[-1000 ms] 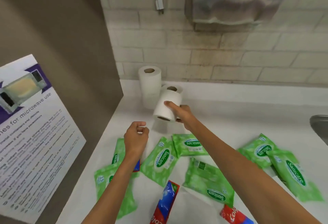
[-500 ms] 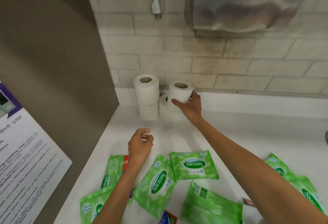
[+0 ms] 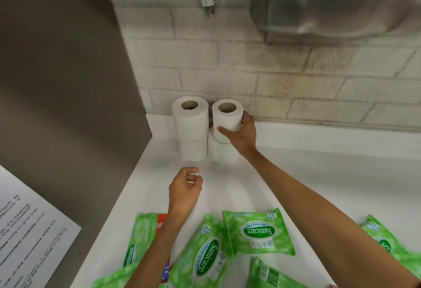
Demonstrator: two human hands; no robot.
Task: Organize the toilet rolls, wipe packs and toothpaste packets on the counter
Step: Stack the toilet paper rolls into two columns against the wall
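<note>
My right hand [image 3: 239, 134] curls round the upper toilet roll [image 3: 227, 114], thumb on its front, fingers behind. The roll stands upright on a lower roll [image 3: 222, 151] at the back corner of the counter [image 3: 319, 185], just beside a stack of two rolls [image 3: 191, 128]. My left hand [image 3: 184, 192] hovers over the counter, loosely curled, holding nothing. Green wipe packs [image 3: 257, 233] lie scattered nearer me, one partly covering a red toothpaste packet [image 3: 162, 222].

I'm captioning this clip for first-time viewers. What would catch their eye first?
The right hand grips the top toilet roll of a two-high stack in the back corner of the counter, beside another stack. Bright green wipe packs lie scattered nearer the camera, below the empty left hand.
</note>
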